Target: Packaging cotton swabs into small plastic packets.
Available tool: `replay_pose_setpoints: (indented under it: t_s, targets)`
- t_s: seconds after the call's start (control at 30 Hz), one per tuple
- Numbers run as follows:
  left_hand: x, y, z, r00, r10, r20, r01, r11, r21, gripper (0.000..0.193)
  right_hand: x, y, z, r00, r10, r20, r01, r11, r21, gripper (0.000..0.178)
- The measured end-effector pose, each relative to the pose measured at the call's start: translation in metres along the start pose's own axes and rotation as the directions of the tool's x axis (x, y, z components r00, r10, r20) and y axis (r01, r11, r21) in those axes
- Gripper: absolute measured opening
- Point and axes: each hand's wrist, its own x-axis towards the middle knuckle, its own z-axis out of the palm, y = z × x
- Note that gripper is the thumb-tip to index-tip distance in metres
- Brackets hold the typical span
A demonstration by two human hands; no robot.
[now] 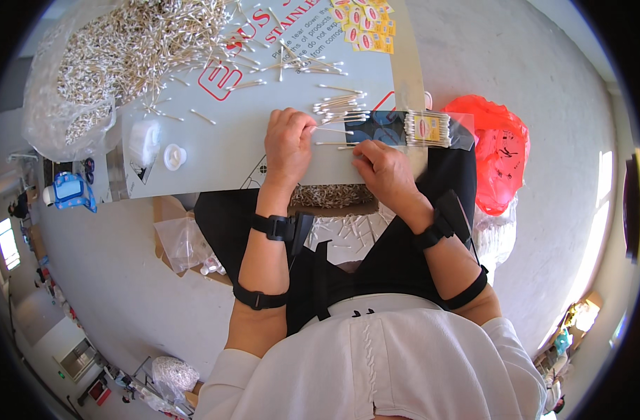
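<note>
White swab (335,130), long axis nine-to-three o'clock, juts toward three from the pinching left hand (290,142), the nearer; right hand (388,171) at four, grip indiscernible.

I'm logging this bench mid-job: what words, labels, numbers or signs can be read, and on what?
Worktable: large red lettering, a red emblem and smaller black print; partly legible, wording not copied.
Yellow-and-red labels: printed, too small to read surely.
Yellow label on the cotton-swab bundle: too small to read.
Red plastic bag: black marks, too creased to read.
Dark sheet: pale blue shapes; cannot tell whether lettering.
</note>
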Motion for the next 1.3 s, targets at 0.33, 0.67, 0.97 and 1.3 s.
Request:
replay_pose_setpoints:
  t_s: [0.33, 0.67, 0.97, 1.3]
  targets:
    - [-0.029, 0.02, -0.031, 0.903, 0.084, 0.422, -0.02, 0.988, -0.153, 0.011, 0.003, 0.012, -0.004, 0.99, 0.128, -0.054, -0.12, 0.983, 0.137, 0.016]
    - [-0.03, 0.036, -0.002, 0.968, 0.046, 0.248, -0.115, 0.955, 0.274, 0.078, 0.005, 0.0, -0.006, 0.979, 0.089, -0.184, -0.136, 0.955, -0.263, 0.022]
    - [-0.024, 0.027, 0.026, 0.996, 0.004, 0.088, 0.011, 0.984, -0.176, 0.074, 0.013, 0.005, 0.005, 0.976, -0.034, -0.217, 0.025, 0.999, -0.045, 0.015]
    - [0.012, 0.016, 0.046, 0.932, -0.338, -0.128, 0.12, 0.624, -0.772, 0.059, 0.06, 0.008, 0.033, 0.851, 0.241, -0.466, 0.108, 0.789, 0.605, 0.038]
